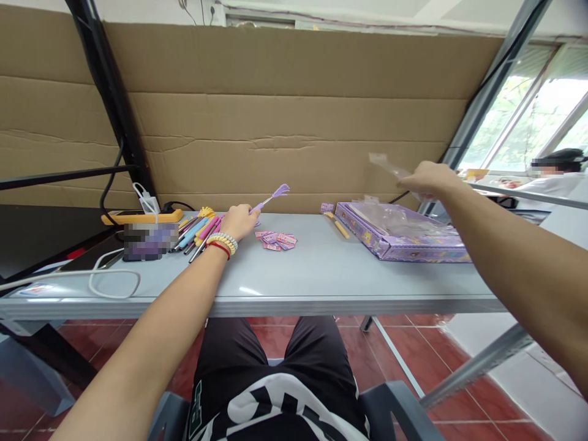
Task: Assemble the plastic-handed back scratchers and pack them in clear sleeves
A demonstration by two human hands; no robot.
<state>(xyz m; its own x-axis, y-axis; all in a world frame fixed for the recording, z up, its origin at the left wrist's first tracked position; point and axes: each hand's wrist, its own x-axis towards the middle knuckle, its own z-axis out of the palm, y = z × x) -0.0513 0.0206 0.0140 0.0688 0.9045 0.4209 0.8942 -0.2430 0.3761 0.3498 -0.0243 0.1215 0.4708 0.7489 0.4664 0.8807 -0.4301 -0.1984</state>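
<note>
My left hand point(237, 222) is closed around a slim purple brush-like tool point(279, 192) with a thin silvery neck and a splayed purple tip pointing right. Beside that hand lies a bunch of colourful pens point(196, 231), partly covered by it. Small pink and purple printed packets point(277, 240) are piled just right of my left hand. Raised over the right side of the table, my right hand point(428, 177) grips a clear plastic bag point(384, 162). Below it sits a shallow purple patterned box point(386, 247) with more clear plastic wrapping point(395, 215) on top.
A yellow pen-like stick point(337, 225) lies left of the box. On the left are a phone point(149, 242), a white cable point(114, 296) and a charger point(148, 203). Cardboard point(285, 116) backs the grey table point(321, 285). Another person point(555, 177) is at far right.
</note>
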